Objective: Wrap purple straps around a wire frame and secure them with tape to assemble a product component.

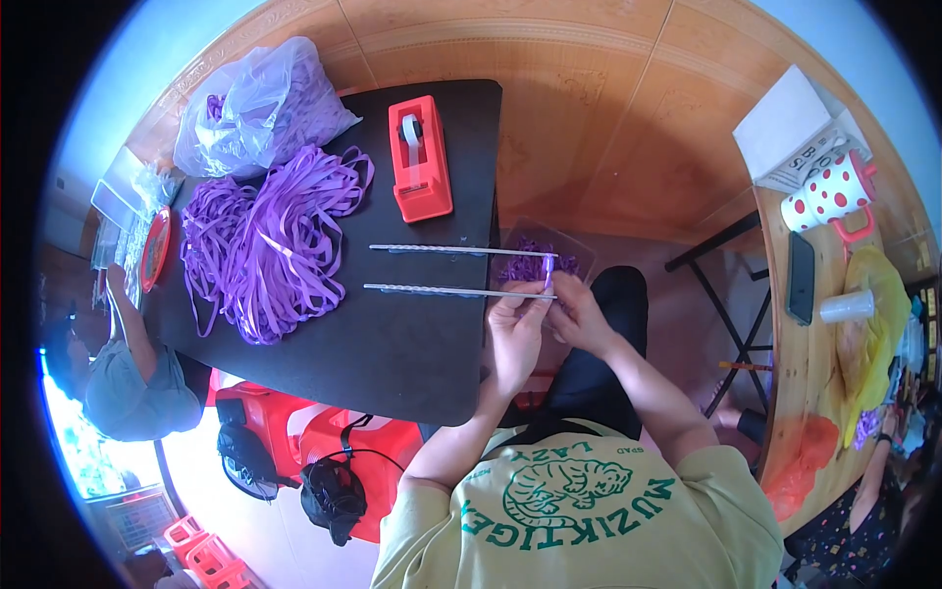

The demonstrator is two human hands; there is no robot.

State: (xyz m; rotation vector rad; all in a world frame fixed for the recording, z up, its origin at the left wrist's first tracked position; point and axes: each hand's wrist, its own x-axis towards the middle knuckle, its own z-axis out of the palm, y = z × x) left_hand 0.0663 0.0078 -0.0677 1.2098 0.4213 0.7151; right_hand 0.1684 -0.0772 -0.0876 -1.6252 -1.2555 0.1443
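Two thin metal rods [432, 290] are fixed side by side on the black table [402, 358] and stick out past its right edge. A short stretch of purple ribbon [548, 267] spans their free ends. My left hand [518, 332] is closed at the nearer rod's end, fingertips pinching the ribbon. Close against it, my right hand [581, 316] is also closed on the ribbon, its fingertips partly hidden. Below the rod ends, a clear plastic box [587, 240] holds many small purple pieces. A large heap of purple ribbon strips [280, 245] lies to the left on the table.
A red tape dispenser [422, 162] and a plastic bag [265, 108] stand at the table's back. Red stools with black bags [334, 491] are at the left. On a wooden table [800, 383] at right are a dotted mug [829, 196] and a phone [801, 280]. Other people sit at both sides.
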